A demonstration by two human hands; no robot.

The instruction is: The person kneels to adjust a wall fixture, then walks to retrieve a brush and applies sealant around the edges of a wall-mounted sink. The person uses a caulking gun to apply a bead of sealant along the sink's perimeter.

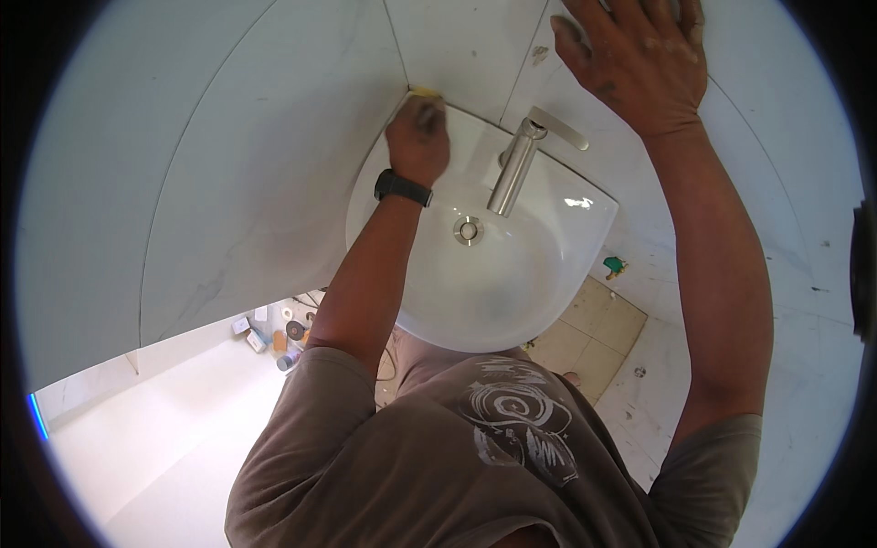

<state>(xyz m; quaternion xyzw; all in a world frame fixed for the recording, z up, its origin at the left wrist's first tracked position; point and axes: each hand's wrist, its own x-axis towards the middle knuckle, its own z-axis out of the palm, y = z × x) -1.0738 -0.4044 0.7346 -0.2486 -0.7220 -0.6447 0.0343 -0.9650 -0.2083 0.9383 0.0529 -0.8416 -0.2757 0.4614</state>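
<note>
White marbled wall tiles wrap a corner washbasin. The left hand, fingers closed on a yellow sponge, presses it at the basin's back rim. The right hand lies spread flat on the wall above the basin's chrome tap, seemingly bracing.

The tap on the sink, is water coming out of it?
No, off. No stream falls from the tap, and the sink bowl looks dry and empty.

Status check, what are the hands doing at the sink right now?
Left hand closed on yellow sponge at sink back corner. Right hand flat on wall tile. Faucet between them, untouched.
</note>
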